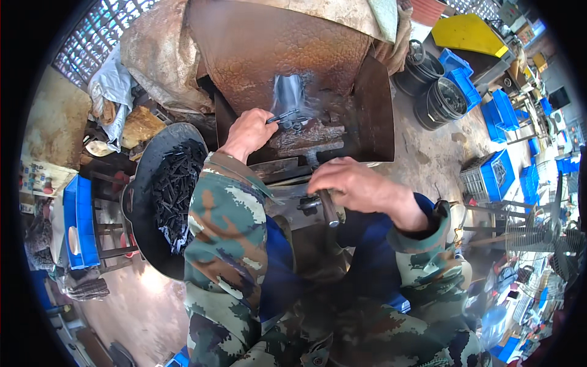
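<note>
My left hand (247, 131) is closed in a pinch on a slim dark metal piece (282, 116), whose exact kind I cannot make out. It reaches over the rusty metal block (312, 139) inside an open-fronted steel housing (378, 110). Small ring-like dark shapes show at the piece's far end. Behind it a bright, greyish worn patch (288, 92) marks the brown back plate (244, 52). Nearer to me, my right hand (354, 183) curls its fingers over a short brown bar handle (329, 209) with a shiny end. Its palm side and fingertips are partly hidden.
A large black basin (143, 235) full of dark metal strips (174, 189) stands at my left. Blue crates (78, 220) lie beyond it. At the right are black buckets (437, 107), more blue bins (496, 174) and a standing fan (550, 241). Sacking (153, 46) drapes the housing.
</note>
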A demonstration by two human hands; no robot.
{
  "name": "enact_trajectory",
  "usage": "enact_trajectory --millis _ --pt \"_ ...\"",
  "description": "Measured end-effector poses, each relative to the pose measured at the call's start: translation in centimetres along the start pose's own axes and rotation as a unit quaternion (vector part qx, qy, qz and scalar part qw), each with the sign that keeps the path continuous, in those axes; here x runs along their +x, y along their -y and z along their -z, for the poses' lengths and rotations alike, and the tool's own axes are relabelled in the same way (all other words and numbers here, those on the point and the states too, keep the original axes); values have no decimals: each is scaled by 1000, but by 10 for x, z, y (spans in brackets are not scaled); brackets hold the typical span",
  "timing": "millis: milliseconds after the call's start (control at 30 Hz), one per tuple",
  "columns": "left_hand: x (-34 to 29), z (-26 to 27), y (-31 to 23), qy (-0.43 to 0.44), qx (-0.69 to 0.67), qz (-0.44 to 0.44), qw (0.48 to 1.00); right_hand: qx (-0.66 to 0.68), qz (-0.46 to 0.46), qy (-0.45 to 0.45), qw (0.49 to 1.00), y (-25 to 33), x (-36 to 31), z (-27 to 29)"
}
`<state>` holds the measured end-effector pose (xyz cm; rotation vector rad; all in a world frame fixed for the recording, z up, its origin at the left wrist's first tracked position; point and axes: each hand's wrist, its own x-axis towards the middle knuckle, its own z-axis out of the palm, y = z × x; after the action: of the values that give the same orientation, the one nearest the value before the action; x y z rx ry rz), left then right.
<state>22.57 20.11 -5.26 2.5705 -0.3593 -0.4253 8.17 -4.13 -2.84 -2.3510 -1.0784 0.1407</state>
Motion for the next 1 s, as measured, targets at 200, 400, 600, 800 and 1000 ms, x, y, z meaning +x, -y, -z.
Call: enact_trajectory --millis 200,400,600,800,1000 --pt "10 -11 7 -78 9 -19 997 135 -134 -103 976 -12 19 13" --pt "5 -5 2 -75 -289 -115 947 318 -258 -271 871 -31 44 3" --pt "-28 -1 -56 41 -466 -114 877 476 -237 -378 758 -16 63 8" --pt "-32 0 -63 48 -498 -91 861 541 -195 -406 710 -21 59 10" --pt "-2 6 -10 6 -409 6 912 558 -242 -400 685 -18 51 17"
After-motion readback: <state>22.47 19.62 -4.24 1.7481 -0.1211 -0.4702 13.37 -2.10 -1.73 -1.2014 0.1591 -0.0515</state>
